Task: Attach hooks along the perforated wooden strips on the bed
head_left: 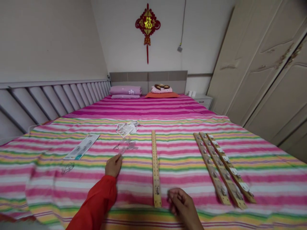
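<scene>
My left hand (114, 166) reaches out over the striped bedspread, its fingertips pinched at the edge of a clear plastic piece (123, 150). Small greyish see-through pieces (131, 145) lie just beyond it, too blurred to name. In the middle lies a narrow wooden strip (155, 163) with a row of holes and a small metal clip-like part (157, 190) near its close end. Right of that end is my right hand (181, 203), apart from the strip, fingers curled together. Whatever it may hold is hidden.
Three wooden strips (214, 169) carrying metal and white parts lie at the right. Opened packaging (127, 128) sits farther up the bed. At the left are a flat packaged card (82, 147) and a thin wire tangle (67, 168). A slatted rail (59, 95) borders the left side.
</scene>
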The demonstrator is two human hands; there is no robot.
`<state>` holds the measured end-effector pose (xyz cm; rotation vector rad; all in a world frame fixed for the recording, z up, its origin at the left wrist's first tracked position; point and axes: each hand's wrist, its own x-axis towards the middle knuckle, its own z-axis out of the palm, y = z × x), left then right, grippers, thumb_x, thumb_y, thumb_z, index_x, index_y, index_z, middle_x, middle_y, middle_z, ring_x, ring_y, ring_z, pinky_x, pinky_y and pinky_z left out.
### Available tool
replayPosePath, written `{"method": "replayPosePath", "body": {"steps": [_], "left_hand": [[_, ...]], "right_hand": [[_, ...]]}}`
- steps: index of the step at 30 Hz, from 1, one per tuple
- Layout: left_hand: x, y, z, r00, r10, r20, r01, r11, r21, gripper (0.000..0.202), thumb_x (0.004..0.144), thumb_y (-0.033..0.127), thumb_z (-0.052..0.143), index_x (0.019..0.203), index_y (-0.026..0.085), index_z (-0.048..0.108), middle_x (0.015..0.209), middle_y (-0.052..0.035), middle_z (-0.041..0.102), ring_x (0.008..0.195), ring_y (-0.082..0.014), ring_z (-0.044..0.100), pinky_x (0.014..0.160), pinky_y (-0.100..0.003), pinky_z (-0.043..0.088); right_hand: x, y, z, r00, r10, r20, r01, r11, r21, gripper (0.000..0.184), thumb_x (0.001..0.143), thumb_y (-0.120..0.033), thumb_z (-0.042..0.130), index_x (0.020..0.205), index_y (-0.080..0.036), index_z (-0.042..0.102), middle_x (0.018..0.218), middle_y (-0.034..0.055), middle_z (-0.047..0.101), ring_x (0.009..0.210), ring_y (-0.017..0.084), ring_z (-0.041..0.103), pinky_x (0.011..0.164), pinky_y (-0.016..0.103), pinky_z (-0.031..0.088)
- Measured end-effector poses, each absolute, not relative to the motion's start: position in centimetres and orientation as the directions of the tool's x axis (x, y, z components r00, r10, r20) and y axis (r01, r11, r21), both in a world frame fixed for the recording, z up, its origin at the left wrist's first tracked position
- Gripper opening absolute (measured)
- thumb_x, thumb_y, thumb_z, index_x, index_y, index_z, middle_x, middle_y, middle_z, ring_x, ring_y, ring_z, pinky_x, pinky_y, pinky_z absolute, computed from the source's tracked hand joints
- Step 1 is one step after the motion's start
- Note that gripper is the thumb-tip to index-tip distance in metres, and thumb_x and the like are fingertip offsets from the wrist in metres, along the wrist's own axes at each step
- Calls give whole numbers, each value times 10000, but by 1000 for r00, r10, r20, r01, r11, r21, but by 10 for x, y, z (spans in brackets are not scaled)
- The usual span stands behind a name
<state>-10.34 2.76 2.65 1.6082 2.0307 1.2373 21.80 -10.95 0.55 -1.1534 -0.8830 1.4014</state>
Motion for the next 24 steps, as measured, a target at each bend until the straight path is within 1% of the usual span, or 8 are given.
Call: {"method": "replayPosePath", "body": {"steps": [5, 8, 10, 12, 15, 18, 20, 24], "left_hand": [[-89, 9, 46, -588, 809, 25, 222, 132, 966, 452, 621, 393, 691, 960, 95, 703, 899, -107, 731, 882, -245, 662, 815, -354, 516], [-77, -10, 61, -647, 760, -57, 21, 93, 995, 456, 615, 372, 749, 998, 129, 694, 979, -86, 723, 971, -225, 643, 852, -323, 511], [-68, -20, 71, -624, 767, -149, -175, 49, 983, 344, 652, 268, 746, 968, 143, 697, 1005, -76, 718, 986, -189, 644, 870, -280, 509], [-57, -30, 79, -524, 805, -279, -413, 46, 909, 234, 708, 132, 683, 941, 145, 692, 969, -70, 725, 918, -145, 667, 816, -222, 528], [-35, -46, 86, -257, 875, -410, -643, 162, 748, 301, 771, 26, 552, 1019, 154, 663, 951, -72, 726, 848, -129, 688, 691, -186, 554], [-9, -63, 86, -79, 886, -457, -715, 269, 646, 357, 823, 45, 491, 1131, 175, 617, 1028, -80, 709, 895, -141, 686, 677, -198, 566], [7, -73, 82, -11, 871, -492, -730, 329, 599, 355, 839, 64, 484, 1151, 180, 606, 1070, -86, 697, 935, -146, 678, 707, -201, 566], [29, -86, 76, 125, 864, -487, -723, 415, 552, 320, 833, 107, 494, 1127, 136, 617, 1123, -129, 672, 1061, -195, 630, 893, -289, 531]], "right_hand": [[221, -109, 6, 27, 985, -169, -273, -155, -949, 469, 592, -584, 742, 723, -148, 634, 581, 25, 626, 369, 74, 462, 370, 191, 310], [220, -106, 12, 43, 986, -162, -267, -145, -953, 496, 546, -606, 755, 705, -152, 632, 549, 9, 605, 352, 73, 446, 353, 192, 311], [218, -103, 19, 47, 986, -162, -264, -144, -954, 511, 523, -616, 759, 708, -157, 628, 533, 0, 594, 344, 77, 445, 345, 195, 314], [215, -101, 26, 40, 987, -156, -259, -141, -956, 513, 524, -617, 757, 718, -161, 625, 526, -7, 587, 346, 83, 453, 345, 197, 319], [208, -98, 36, 0, 992, -122, -249, -119, -961, 489, 557, -613, 742, 705, -163, 619, 524, -15, 573, 360, 84, 458, 362, 199, 334], [199, -96, 44, -43, 996, -72, -256, -81, -963, 433, 606, -565, 738, 735, -165, 632, 575, -10, 590, 408, 87, 475, 408, 209, 379], [193, -96, 48, -40, 999, -24, -245, -33, -969, 385, 612, -476, 768, 824, -171, 663, 654, 4, 620, 484, 101, 511, 467, 219, 418], [184, -97, 55, 17, 987, 159, -101, 159, -982, 431, 627, -230, 756, 1051, -229, 675, 918, 40, 641, 657, 134, 565, 575, 236, 467]]}}
